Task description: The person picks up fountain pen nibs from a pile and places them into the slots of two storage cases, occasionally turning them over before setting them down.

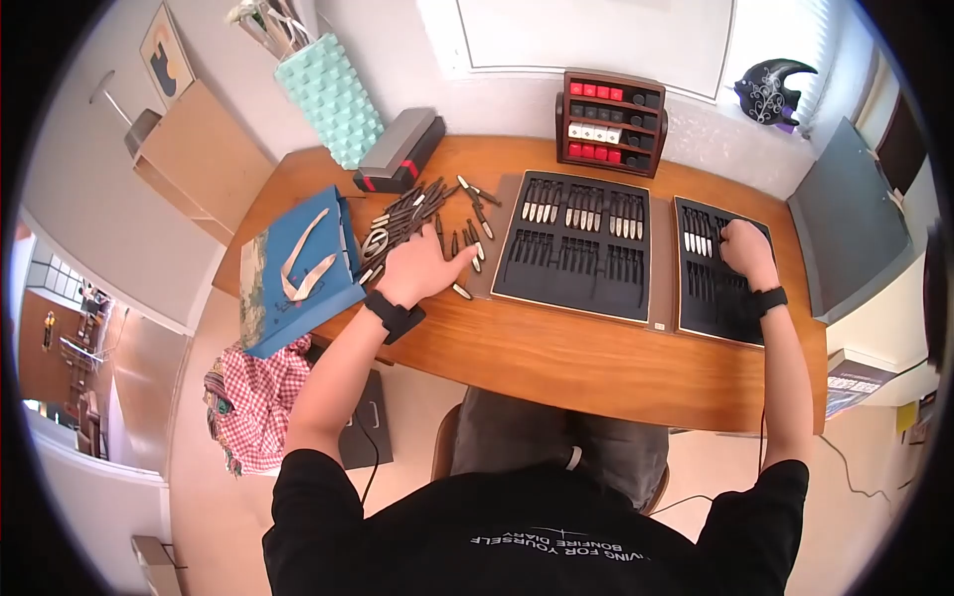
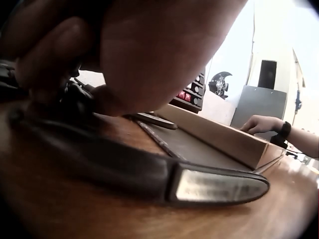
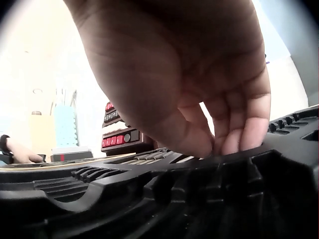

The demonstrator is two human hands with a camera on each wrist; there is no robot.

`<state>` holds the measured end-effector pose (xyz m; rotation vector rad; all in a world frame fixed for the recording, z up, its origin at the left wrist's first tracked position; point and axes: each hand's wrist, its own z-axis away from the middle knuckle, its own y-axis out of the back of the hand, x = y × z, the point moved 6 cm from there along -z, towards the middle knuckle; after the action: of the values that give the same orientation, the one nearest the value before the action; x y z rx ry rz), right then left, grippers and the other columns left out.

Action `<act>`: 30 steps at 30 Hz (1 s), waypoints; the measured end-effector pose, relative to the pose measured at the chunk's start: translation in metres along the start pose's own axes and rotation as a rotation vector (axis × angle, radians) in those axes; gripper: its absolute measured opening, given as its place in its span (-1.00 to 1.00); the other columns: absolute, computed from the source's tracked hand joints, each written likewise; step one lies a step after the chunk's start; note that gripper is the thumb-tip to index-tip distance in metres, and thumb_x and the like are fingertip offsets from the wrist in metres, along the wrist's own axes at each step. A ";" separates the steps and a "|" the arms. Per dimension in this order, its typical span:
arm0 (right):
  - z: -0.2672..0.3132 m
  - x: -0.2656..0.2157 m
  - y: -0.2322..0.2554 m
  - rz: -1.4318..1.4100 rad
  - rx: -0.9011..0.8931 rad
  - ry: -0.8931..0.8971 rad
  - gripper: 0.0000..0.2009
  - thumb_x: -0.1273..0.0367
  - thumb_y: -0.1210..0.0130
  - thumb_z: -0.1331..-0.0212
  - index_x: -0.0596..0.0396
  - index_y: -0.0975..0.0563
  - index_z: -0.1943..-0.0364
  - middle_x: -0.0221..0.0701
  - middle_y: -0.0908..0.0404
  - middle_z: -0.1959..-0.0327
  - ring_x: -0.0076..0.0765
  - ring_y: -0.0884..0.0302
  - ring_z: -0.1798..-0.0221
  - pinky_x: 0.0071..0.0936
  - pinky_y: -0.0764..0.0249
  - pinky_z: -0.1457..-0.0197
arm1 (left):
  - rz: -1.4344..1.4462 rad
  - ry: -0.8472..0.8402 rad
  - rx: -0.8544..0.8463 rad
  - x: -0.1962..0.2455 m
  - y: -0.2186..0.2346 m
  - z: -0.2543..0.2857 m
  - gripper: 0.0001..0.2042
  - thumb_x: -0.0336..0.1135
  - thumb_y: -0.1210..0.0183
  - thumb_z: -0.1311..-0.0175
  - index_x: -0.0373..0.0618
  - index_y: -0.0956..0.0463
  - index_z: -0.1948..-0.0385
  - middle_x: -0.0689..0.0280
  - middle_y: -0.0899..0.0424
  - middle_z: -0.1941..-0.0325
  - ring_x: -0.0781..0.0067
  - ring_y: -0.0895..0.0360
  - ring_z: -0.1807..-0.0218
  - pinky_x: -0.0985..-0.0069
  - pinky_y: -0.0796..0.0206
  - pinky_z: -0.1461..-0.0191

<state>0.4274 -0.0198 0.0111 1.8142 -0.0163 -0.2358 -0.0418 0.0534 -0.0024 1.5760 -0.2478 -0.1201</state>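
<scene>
My left hand (image 1: 412,268) is over a loose pile of dark brown sticks (image 1: 402,214) with pale, silvery ends, its fingers bent down among them and its thumb stretched away to the right. Close up in the left wrist view lies one curved dark stick (image 2: 124,162) with a rounded silvery end. At the right-hand black tray (image 1: 711,308), my right hand (image 1: 747,253) has its thumb and fingertips together at the slots, beside a row of silver-ended sticks (image 1: 699,241). I cannot tell whether a stick is between them. The larger black tray (image 1: 581,300) has filled upper slots.
A blue paper bag (image 1: 308,268) lies left of the pile, with a grey box (image 1: 402,147) behind it. At the back stands a wooden rack (image 1: 613,124) of red, white and black pieces. A grey panel (image 1: 855,219) rises at the table's right edge.
</scene>
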 end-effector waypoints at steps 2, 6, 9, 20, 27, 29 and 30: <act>0.001 0.003 -0.002 0.007 -0.018 -0.007 -0.89 0.49 -0.04 0.13 0.29 -0.54 0.59 0.06 -0.52 0.46 0.18 -0.52 0.29 -0.05 -0.45 0.17 | -0.027 0.016 -0.119 0.004 -0.008 -0.002 -0.19 0.34 0.08 -0.22 -0.50 -0.33 0.01 -0.24 -0.55 0.09 -0.10 -0.60 0.10 0.18 -0.46 0.04; 0.002 0.007 -0.004 0.023 -0.027 -0.001 -0.89 0.48 -0.04 0.12 0.24 -0.57 0.57 0.01 -0.56 0.44 0.14 -0.54 0.27 -0.07 -0.47 0.16 | -0.045 -0.013 -0.071 0.004 -0.018 -0.015 -0.32 0.17 0.09 -0.28 -0.51 -0.31 0.04 -0.20 -0.62 0.24 -0.14 -0.61 0.18 0.14 -0.45 0.08; 0.007 0.011 -0.006 0.018 -0.036 -0.011 -0.87 0.44 -0.05 0.06 0.19 -0.61 0.51 -0.04 -0.60 0.40 0.09 -0.57 0.23 -0.11 -0.50 0.13 | -0.025 -0.021 -0.112 0.004 -0.019 -0.026 -0.44 0.02 0.10 -0.29 -0.50 -0.32 0.10 -0.20 -0.62 0.25 -0.17 -0.61 0.19 0.12 -0.44 0.08; 0.010 0.017 -0.003 -0.085 -0.083 -0.071 -0.84 0.41 -0.10 0.00 0.15 -0.64 0.37 -0.05 -0.63 0.33 0.05 -0.59 0.17 -0.13 -0.50 0.08 | -0.011 -0.056 -0.125 -0.014 -0.028 -0.058 -0.64 -0.20 0.15 -0.34 -0.45 -0.40 0.25 -0.19 -0.61 0.26 -0.16 -0.58 0.16 0.13 -0.40 0.05; 0.004 0.037 0.004 -0.122 -0.027 -0.168 -0.75 0.40 -0.02 -0.01 0.12 -0.66 0.25 -0.08 -0.65 0.27 0.02 -0.60 0.14 -0.18 -0.51 0.04 | 0.430 -0.153 -0.058 -0.009 0.002 -0.045 -0.68 -0.16 0.19 -0.44 -0.29 -0.35 0.30 0.12 -0.56 0.48 0.13 -0.55 0.46 0.28 -0.39 0.29; 0.009 0.038 0.014 -0.158 0.283 -0.123 -0.75 0.42 -0.01 -0.08 0.15 -0.65 0.21 -0.18 -0.69 0.33 -0.12 -0.64 0.27 -0.30 -0.53 0.14 | 0.633 -0.252 -0.006 0.008 0.013 -0.028 -0.69 -0.15 0.21 -0.46 -0.23 -0.33 0.34 0.24 -0.46 0.54 0.30 -0.46 0.53 0.40 -0.33 0.36; 0.012 0.025 0.020 -0.149 0.284 -0.129 -0.75 0.42 -0.01 -0.08 0.15 -0.65 0.21 -0.18 -0.69 0.33 -0.12 -0.64 0.27 -0.30 -0.53 0.14 | 0.832 -0.344 0.039 0.020 0.020 -0.018 -0.69 -0.13 0.22 -0.49 -0.17 -0.32 0.37 0.35 -0.36 0.60 0.46 -0.37 0.61 0.52 -0.28 0.44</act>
<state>0.4520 -0.0400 0.0236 2.0828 -0.0052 -0.4763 -0.0200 0.0659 0.0195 1.3710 -1.1532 0.2678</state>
